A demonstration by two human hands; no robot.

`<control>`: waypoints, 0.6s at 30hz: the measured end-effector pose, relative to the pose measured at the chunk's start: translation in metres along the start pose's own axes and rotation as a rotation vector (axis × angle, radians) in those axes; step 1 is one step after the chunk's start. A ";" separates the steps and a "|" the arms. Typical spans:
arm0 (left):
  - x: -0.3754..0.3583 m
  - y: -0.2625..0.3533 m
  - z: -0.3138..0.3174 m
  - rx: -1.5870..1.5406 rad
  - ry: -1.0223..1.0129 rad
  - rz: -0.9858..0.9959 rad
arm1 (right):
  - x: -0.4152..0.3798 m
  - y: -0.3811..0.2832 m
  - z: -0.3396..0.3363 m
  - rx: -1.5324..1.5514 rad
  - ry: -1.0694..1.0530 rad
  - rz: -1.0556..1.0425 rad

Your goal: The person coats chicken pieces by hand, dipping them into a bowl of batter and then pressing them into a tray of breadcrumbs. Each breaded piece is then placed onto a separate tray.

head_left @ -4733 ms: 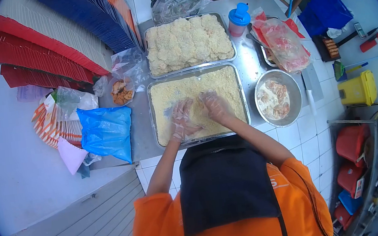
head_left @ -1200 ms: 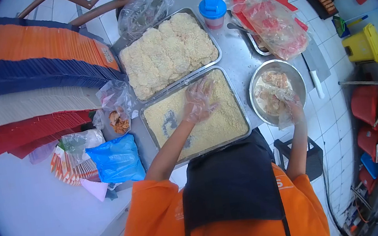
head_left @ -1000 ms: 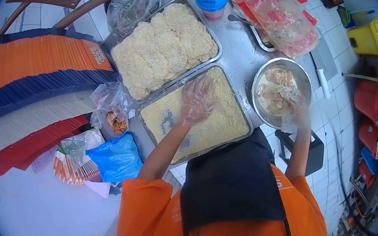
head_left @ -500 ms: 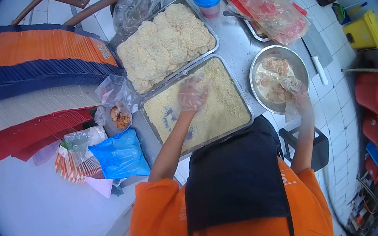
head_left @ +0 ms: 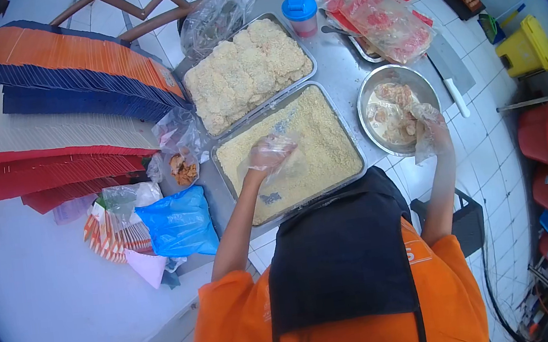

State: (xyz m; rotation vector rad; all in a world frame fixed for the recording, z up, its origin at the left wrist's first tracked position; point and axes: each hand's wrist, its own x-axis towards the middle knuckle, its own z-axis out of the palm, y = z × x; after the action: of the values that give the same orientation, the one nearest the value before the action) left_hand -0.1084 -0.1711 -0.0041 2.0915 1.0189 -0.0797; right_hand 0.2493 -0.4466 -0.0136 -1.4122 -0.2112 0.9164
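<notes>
And here are the crumbs (head_left: 324,131), spread pale and fine across the near tray (head_left: 342,123), with a few patches of bare metal showing through. The left hand (head_left: 272,152), in clear plastic, is right in them on the tray's left half, fingers loosely curled; whether that grip is closed on anything, I can't tell (the fingers blur a little there). Over to the right, the metal bowl (head_left: 364,115) stands on the table (head_left: 339,60), apart from the tray, with raw meat pieces (head_left: 393,93) lying in milky liquid. The right hand (head_left: 430,130), also gloved, reaches over the bowl's right rim, fingertips down beside the meat; its grip looks narrow, but I can't tell whether a piece is pinched in it.

Just beyond the crumbs, the far tray (head_left: 314,67) is heaped with coated pieces (head_left: 249,71). Beside it stands a cup with a blue lid (head_left: 300,9), then a red-and-clear plastic bag (head_left: 386,24), and near the bowl a knife with a white handle (head_left: 456,97). Out on the left, a bulging blue bag (head_left: 178,224) sits by a long row of folded cartons (head_left: 68,56) in orange, blue, white and red.
</notes>
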 end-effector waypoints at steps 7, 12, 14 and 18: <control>0.023 -0.045 0.045 -0.535 0.503 0.133 | 0.006 -0.003 -0.002 -0.010 -0.048 -0.022; -0.014 -0.001 0.008 -0.005 0.266 -0.229 | 0.007 -0.008 0.002 -0.009 -0.060 0.004; -0.023 -0.021 0.015 -0.089 0.254 -0.286 | 0.011 -0.002 -0.002 0.009 -0.081 -0.038; -0.034 -0.053 0.025 0.211 0.372 -0.254 | 0.006 -0.010 0.004 -0.010 0.024 -0.014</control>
State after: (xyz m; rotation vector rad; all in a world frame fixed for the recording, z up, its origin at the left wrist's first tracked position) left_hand -0.1611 -0.1910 -0.0416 2.2032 1.5567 0.0818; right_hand 0.2549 -0.4382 -0.0055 -1.4284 -0.2078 0.8872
